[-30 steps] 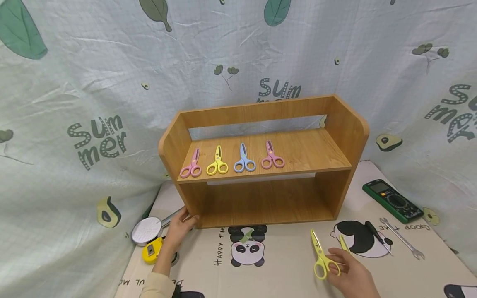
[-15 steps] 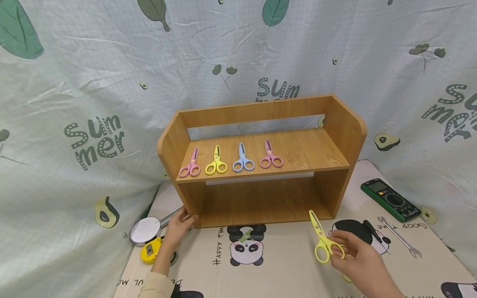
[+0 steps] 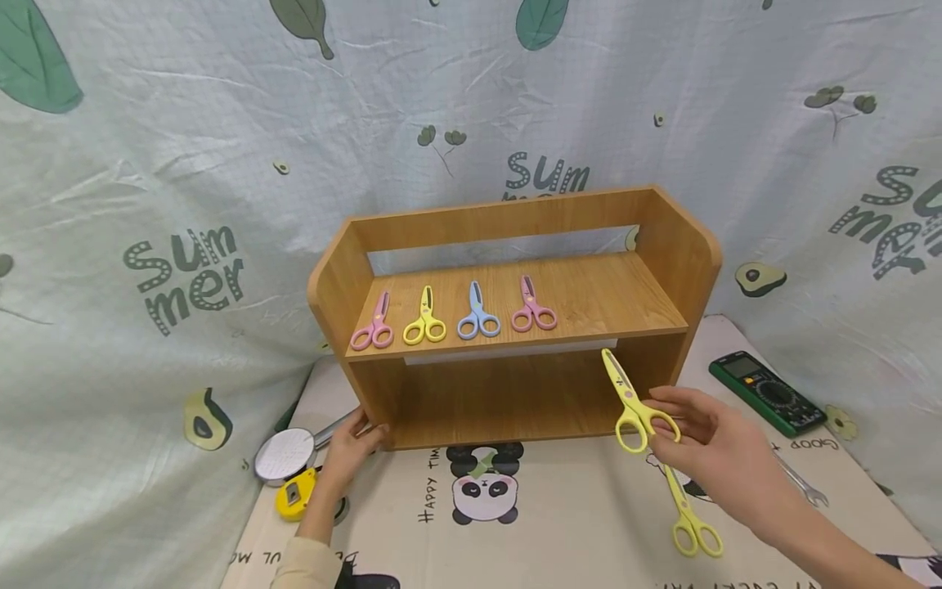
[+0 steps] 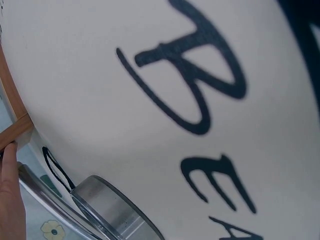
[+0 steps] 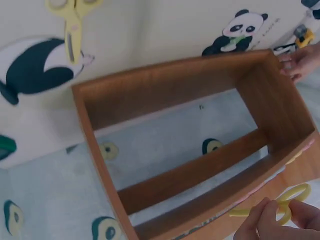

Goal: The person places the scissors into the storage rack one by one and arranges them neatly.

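Yellow scissors are pinched by a handle loop in my right hand, blades pointing up, in front of the wooden shelf's right side. Another pair of yellow scissors lies on the table below that hand. On the upper board lie pink scissors, yellow scissors, blue scissors and a second pink pair, in a row from the left. My left hand rests its fingers on the shelf's lower left corner; in the left wrist view only part of that hand shows.
Beside my left hand are a round, silver-rimmed object with a metal handle and a yellow tape measure. A green multimeter lies right of the shelf, with a wrench partly behind my right arm. A printed cloth hangs behind.
My right hand has risen toward the shelf with the yellow scissors, uncovering the other yellow pair on the table. The left hand stays at the shelf's corner.
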`<control>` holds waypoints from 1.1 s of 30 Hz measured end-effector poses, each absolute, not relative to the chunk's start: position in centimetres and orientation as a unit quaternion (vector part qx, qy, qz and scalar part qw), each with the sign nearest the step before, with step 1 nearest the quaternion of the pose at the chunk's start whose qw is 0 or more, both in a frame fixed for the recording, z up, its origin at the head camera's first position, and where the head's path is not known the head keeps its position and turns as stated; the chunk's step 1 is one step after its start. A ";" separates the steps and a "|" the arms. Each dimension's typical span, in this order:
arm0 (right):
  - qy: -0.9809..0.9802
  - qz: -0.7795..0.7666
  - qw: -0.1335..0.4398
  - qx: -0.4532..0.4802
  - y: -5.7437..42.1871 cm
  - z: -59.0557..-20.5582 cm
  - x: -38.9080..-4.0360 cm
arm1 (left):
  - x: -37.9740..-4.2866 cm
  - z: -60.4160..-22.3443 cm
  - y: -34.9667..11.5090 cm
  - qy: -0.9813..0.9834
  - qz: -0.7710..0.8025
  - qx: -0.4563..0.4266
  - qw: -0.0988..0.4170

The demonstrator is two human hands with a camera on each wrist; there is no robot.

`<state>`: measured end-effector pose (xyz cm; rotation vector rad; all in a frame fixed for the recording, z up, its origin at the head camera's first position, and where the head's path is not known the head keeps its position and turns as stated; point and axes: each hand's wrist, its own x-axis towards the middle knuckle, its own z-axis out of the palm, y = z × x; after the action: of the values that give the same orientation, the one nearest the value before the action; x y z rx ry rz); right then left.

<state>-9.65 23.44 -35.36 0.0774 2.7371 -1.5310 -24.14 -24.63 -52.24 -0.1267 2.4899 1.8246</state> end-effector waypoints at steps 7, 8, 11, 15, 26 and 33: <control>0.888 -0.458 -0.042 -0.016 22.9 -32.2 -12.2 | -24.0 -52.1 -24.6 0.811 0.584 -0.030 0.024; 0.887 -0.459 -0.042 -0.020 22.8 -31.8 -12.7 | -24.0 -52.1 -24.6 0.811 0.584 -0.028 0.024; 0.886 -0.460 -0.042 -0.025 22.5 -30.7 -14.4 | -24.0 -52.1 -24.6 0.808 0.588 -0.029 0.023; 0.889 -0.455 -0.043 -0.018 22.1 -29.5 -16.8 | -24.1 -52.2 -24.7 0.807 0.590 -0.029 0.022; 0.912 -0.409 -0.016 -0.012 21.8 -28.5 -22.5 | -24.1 -52.1 -24.6 0.808 0.588 -0.028 0.022; 0.916 -0.402 0.003 -0.014 21.1 -28.6 -24.6 | -24.1 -52.2 -24.7 0.814 0.580 -0.029 0.022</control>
<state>-24.57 21.05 -28.61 -0.0448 2.8707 -1.2593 -24.10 -24.70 -52.22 -0.0886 2.5212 1.7969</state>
